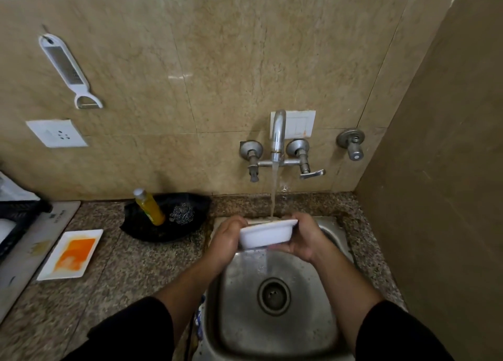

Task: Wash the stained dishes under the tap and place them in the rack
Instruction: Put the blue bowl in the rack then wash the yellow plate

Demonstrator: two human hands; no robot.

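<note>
White bowl (pixel 265 235) under running tap (pixel 277 134), orange-stained plate (pixel 71 254) on counter (pixel 109 279).

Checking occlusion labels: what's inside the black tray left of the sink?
The black tray holds a yellow bottle, leaning left, and a steel scrubber to its right. The tray floor beneath them is covered.

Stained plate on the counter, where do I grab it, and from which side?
Pinch the plate at its right rim, from the sink side. It lies flat on the counter, so only the raised rim offers purchase, and that edge is free.
</note>
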